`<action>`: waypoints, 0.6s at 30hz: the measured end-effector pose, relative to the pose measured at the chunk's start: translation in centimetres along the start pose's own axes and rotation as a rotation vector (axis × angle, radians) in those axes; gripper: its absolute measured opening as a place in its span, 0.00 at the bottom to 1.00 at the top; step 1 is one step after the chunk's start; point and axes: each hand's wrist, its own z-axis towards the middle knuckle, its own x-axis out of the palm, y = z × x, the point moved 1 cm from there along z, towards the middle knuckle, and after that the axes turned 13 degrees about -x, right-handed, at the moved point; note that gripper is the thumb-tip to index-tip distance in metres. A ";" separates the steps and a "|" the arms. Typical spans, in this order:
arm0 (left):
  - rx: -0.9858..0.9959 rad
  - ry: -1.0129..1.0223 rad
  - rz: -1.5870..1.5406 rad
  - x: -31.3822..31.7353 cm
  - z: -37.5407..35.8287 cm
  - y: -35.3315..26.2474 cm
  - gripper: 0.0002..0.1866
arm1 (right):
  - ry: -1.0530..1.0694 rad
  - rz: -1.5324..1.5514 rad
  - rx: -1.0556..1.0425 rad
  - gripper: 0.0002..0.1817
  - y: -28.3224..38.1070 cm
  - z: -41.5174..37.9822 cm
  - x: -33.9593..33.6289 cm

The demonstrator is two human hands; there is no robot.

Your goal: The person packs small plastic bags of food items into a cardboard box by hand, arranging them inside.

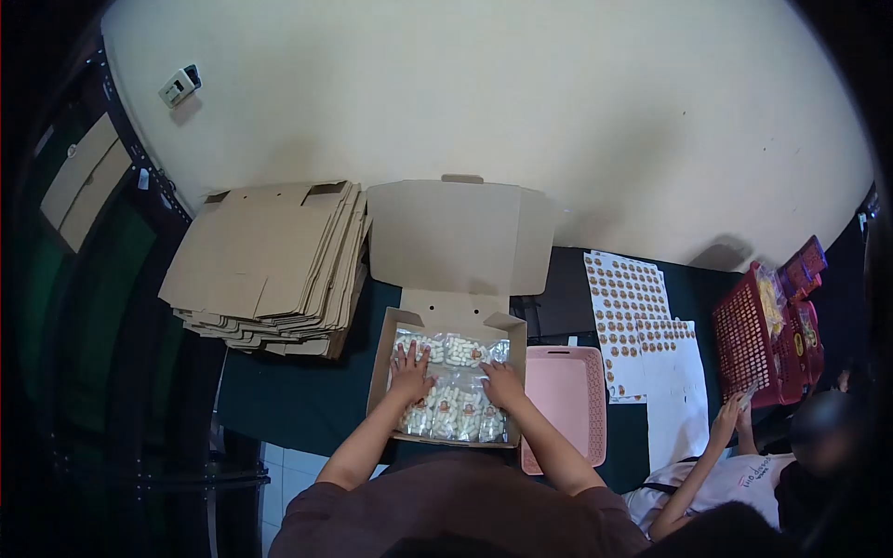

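An open cardboard box stands on the dark green table, its lid raised against the wall. Clear plastic packets of small pale pieces, with round stickers on them, fill it in rows. My left hand lies with fingers spread on the packets at the left side of the box. Over on the right side, my right hand rests on the packets near the box wall, its fingers stretched out. Neither hand grips anything; parts of the packets are hidden beneath them.
A pink tray sits right of the box, with sticker sheets beyond it. Flattened cardboard boxes are stacked at left. At far right, a person's hands are near a red basket holding packets.
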 end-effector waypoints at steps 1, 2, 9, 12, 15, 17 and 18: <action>0.021 -0.074 -0.020 -0.1 -0.4 0.0 0.39 | -0.019 -0.022 0.007 0.23 0.3 -0.1 -0.2; 0.014 -0.074 -0.020 -0.2 -0.7 -0.1 0.39 | -0.039 -0.043 0.015 0.23 0.5 -0.2 -0.3; 0.299 -0.091 -0.036 -1.3 -4.2 -1.6 0.25 | -0.048 0.045 -0.185 0.19 4.1 0.0 0.7; 0.242 -0.063 0.004 -0.3 -3.6 -1.1 0.27 | -0.013 0.046 -0.213 0.22 4.3 0.0 1.9; 0.198 -0.069 -0.008 -0.1 -3.5 -0.7 0.27 | 0.025 -0.014 -0.196 0.23 4.3 -0.5 2.7; 0.179 -0.051 -0.008 -0.1 -3.5 -0.6 0.27 | 0.015 -0.012 -0.198 0.24 3.9 -0.9 3.0; 0.158 -0.035 -0.008 -0.1 -3.5 -0.6 0.27 | 0.003 -0.012 -0.204 0.24 3.9 -1.1 3.0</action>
